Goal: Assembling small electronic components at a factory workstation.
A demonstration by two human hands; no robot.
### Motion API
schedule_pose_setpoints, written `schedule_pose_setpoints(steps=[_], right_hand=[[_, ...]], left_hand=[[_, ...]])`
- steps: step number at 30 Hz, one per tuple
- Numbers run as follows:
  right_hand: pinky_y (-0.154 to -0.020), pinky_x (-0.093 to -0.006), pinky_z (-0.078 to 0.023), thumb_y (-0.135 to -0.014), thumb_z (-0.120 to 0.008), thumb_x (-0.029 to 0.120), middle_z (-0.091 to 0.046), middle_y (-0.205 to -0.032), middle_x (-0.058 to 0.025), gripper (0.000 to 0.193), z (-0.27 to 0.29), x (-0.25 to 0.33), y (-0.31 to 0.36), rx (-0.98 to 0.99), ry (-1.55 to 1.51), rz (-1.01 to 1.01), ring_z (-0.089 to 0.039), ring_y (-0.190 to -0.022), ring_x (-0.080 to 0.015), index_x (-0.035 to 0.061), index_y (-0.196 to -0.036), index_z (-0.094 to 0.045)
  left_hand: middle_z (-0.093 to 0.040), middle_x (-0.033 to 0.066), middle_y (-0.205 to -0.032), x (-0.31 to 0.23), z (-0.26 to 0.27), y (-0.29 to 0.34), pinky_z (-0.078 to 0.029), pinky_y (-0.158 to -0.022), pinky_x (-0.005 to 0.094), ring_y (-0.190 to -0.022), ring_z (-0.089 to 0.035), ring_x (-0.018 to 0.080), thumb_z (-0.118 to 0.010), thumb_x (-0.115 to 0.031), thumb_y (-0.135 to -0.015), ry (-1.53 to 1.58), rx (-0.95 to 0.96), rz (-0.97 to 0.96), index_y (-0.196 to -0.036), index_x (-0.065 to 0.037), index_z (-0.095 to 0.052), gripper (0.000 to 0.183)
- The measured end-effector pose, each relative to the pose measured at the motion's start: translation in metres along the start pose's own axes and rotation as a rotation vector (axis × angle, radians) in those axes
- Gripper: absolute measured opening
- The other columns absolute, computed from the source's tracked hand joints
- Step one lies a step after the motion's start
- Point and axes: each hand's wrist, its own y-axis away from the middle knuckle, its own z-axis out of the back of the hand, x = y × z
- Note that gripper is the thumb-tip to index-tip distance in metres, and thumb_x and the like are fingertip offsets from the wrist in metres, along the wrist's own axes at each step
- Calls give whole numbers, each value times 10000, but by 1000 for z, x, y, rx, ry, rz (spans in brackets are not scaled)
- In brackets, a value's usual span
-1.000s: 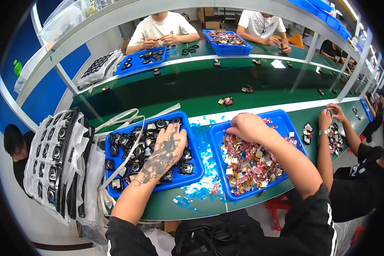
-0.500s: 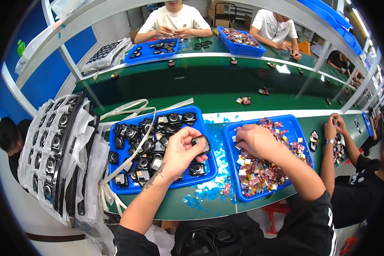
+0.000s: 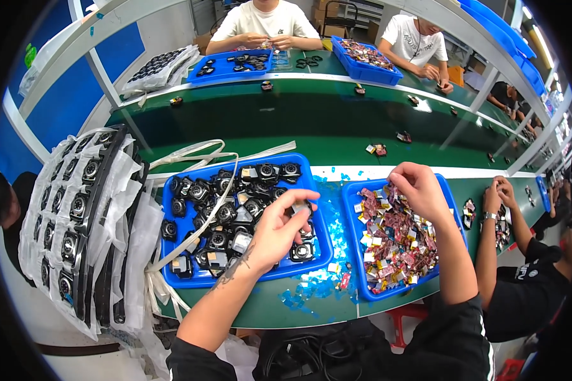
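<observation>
Trays hold plenty: much left. Left hand pinches black case; right hand by red bits, cannot tell grip.

Your left hand grips a small dark piece, mostly hidden, over a blue tray of black casings. Your right hand bends over a second blue tray of red-and-white parts.
</observation>
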Motion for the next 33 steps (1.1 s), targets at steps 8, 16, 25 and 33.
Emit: schedule_pose_setpoints(steps=[8, 16, 25, 33], right_hand=[[-610, -212, -453, -956, -595, 144, -673, -797, -25, 164, -48, 59, 29, 248, -686, -87, -577, -667, -60, 3, -932, -674], [-685, -228, -505, -920, -643, 139, -667, -843, -34, 200, -68, 73, 34, 296, -816, -193, -622, -754, -78, -6, -1058, -641], [-811, -280, -536, -885, -632, 24, -673, -925, -70, 255, -57, 82, 46, 291, -362, 53, -660, -905, -121, 3, -1137, -604], [-801, -243, -516, -936, -587, 14, -644, -934, -71, 193, -65, 72, 53, 378, -887, -99, -642, -943, -116, 23, -1091, -472]], left_hand=[[-617, 49, -955, 0, -23, 12, -479, -666, 212, -849, -586, 90, -738, -72, -827, -391, -54, -256, -984, -12, -724, 169], [-641, 75, -956, -1, -27, 20, -495, -721, 237, -860, -612, 124, -746, -33, -802, -396, -163, -325, -916, -8, -742, 117], [-585, 37, -999, 10, -24, 18, -445, -611, 171, -736, -537, 25, -696, -48, -856, -231, -160, -331, -874, -13, -677, 45], [-588, 59, -1025, 14, -25, 18, -465, -649, 203, -854, -559, 68, -609, -111, -947, -63, -35, -276, -918, 10, -651, 132]])
